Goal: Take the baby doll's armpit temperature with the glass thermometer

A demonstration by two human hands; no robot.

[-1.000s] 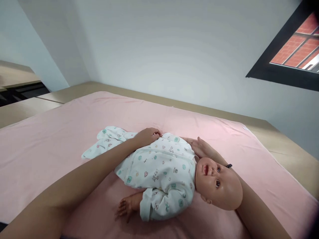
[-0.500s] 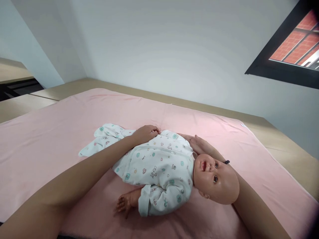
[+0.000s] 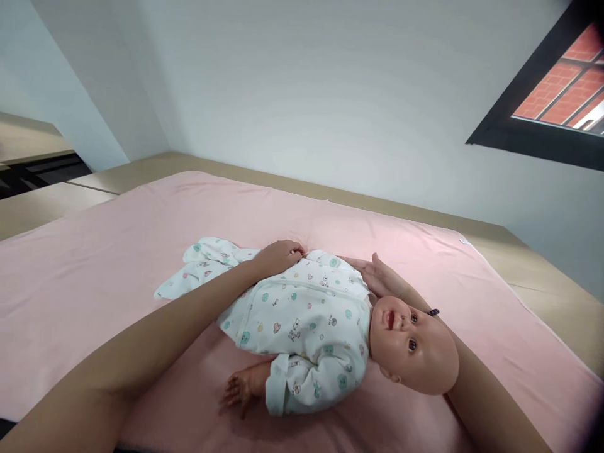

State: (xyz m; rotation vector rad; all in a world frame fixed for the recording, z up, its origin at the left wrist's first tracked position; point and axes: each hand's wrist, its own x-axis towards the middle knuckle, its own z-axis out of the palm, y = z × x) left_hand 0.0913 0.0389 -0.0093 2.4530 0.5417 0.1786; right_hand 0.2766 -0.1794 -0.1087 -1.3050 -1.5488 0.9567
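Note:
A baby doll lies on its back, head to the right, dressed in a white printed onesie. My left hand reaches across its belly to the far side, fingers curled round the doll's far hand at the sleeve's end; small doll fingertips seem to show beside mine. My right hand lies open behind the doll's far shoulder and sleeve, thumb raised, its fingertips partly hidden by the sleeve. The doll's head rests against my right forearm. Its near hand sticks out of a folded cuff.
A pink blanket covers most of the wooden tabletop. Behind it stands a white wall, with a dark-framed window at the upper right. Another wooden surface is at the far left.
The whole view has shifted slightly, so everything sits a little lower and further right. Both hands keep nearly the same place on the doll.

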